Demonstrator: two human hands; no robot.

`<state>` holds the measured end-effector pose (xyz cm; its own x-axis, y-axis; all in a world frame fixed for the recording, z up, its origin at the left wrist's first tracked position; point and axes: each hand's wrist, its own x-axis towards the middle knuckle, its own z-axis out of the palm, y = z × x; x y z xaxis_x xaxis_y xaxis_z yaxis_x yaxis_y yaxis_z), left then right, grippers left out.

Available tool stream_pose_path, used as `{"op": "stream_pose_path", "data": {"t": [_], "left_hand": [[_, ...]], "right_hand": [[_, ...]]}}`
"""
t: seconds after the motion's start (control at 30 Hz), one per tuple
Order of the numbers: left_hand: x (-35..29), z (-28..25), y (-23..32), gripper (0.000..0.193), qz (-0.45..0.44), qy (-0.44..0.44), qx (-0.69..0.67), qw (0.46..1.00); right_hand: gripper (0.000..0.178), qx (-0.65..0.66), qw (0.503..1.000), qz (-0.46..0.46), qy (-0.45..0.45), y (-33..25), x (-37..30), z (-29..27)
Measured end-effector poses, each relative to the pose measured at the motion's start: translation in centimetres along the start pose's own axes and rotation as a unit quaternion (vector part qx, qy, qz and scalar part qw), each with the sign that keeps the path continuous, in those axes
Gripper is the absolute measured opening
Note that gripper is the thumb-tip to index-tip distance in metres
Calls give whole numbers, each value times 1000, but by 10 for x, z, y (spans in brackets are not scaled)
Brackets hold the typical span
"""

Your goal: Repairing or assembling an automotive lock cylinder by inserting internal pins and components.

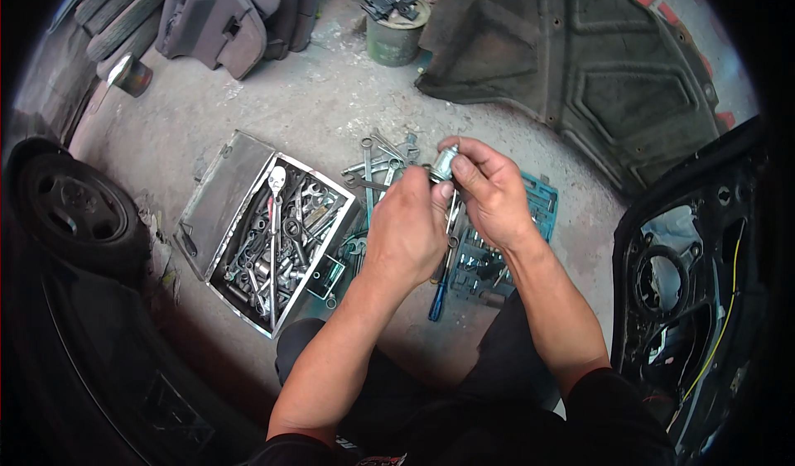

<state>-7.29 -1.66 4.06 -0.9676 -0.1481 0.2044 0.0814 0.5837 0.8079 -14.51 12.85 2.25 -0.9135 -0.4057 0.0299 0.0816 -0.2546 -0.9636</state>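
Both closed on a small metal socket: left hand, right hand, above teal socket tray; open metal toolbox just left.

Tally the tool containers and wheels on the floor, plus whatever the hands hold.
Open metal toolbox: 1
Teal socket-set case: 1
Wheel with tyre: 1
Small metal part, held between left hand and right hand: 1
Total: 4
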Motion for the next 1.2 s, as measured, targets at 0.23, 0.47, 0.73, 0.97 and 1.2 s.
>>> {"op": "stream_pose_path", "data": {"t": [0.23,0.47,0.73,0.97,1.2], "left_hand": [[3,10,-6,34,-92,-75,-278,953],[-4,59,-8,12,237,56,193,950],[-9,116,14,24,71,-45,47,995],[-40,282,-89,21,-109,-196,69,972],[-89,385,-97,33,-135,-154,230,951]], "right_hand": [[29,-1,1000,-20,22,-4,-9,-19],[35,-103,989,-16,105,-2,-38,-54],[31,64,989,22,129,-26,-53,-144],[34,206,959,-5,197,-45,-51,-196],[37,237,948,7,213,-47,-56,-209]]}}
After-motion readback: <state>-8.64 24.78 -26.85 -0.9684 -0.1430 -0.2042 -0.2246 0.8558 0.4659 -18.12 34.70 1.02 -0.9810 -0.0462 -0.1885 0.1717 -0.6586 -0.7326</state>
